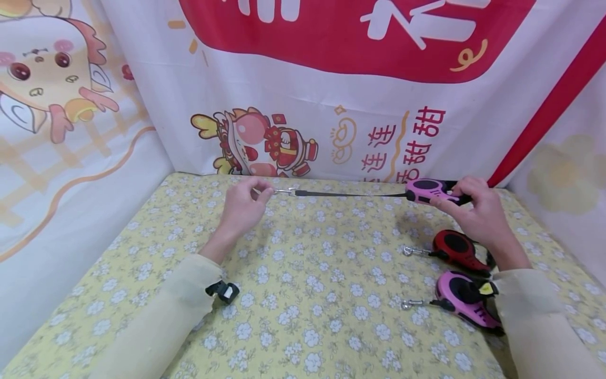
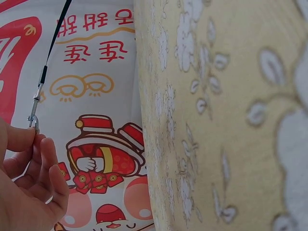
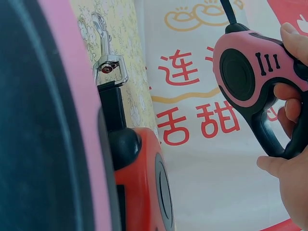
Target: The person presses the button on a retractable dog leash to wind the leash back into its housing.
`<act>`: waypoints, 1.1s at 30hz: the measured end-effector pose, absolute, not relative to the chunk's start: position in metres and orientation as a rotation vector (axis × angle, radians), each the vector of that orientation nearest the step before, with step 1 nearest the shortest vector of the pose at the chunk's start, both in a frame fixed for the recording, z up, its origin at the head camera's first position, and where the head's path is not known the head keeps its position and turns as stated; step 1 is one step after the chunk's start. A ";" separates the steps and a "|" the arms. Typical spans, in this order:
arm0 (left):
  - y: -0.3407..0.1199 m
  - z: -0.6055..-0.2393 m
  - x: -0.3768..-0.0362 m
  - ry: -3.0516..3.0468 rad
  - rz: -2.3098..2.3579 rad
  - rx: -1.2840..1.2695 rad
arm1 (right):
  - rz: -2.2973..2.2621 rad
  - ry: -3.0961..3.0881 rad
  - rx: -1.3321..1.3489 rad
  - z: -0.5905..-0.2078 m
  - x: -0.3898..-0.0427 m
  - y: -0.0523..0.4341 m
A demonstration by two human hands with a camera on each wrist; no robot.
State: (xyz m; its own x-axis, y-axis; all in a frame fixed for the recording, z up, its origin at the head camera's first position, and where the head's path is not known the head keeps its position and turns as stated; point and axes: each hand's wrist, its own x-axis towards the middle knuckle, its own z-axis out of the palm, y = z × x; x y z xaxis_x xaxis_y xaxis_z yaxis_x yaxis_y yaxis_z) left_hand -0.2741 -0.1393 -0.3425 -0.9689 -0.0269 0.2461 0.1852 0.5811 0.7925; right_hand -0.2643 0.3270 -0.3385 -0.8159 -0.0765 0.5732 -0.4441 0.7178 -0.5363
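My right hand grips the black handle of a pink retractable dog leash, its fingers through the loop in the right wrist view. A black strap runs out of the casing, stretched nearly straight to the left. At its far end is a silver snap hook, which my left hand pinches between thumb and fingertips. In the left wrist view, the hook's end meets the thumb and index finger. Below my right hand lie a red retractable leash and a second pink one.
A yellow floral cloth covers the table. Silver clips of the lying leashes point left. A printed white curtain hangs behind the table, with more cloth at the right side.
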 end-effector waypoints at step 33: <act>-0.126 -0.337 -0.268 -2.579 -1.345 -0.166 | 0.965 -2.329 0.536 -0.334 -0.261 0.313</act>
State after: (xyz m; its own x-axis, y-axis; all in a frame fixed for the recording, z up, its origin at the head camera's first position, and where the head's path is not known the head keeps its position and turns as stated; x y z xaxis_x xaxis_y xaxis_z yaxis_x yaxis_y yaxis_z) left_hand -0.2682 -0.1260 -0.3372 -0.9676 -0.0049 0.2524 0.2042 0.5727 0.7940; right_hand -0.2611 0.3132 -0.3340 -0.7650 -0.1466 0.6271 -0.5471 0.6617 -0.5127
